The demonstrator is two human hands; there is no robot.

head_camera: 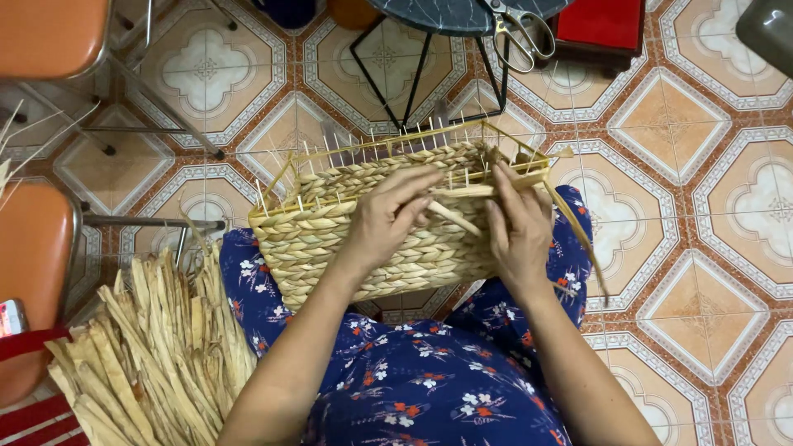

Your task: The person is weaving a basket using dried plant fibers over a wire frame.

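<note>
Hands work a half-woven seagrass basket (372, 223) on the lap; sides braided, rim stakes bare; left hand (384, 219) steadies the wall, right hand (520, 231) pinches a strand (454, 219).

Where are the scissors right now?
In the head view, the scissors lie at the top, right of centre, on the edge of a small dark table, beyond the woven basket.
</note>
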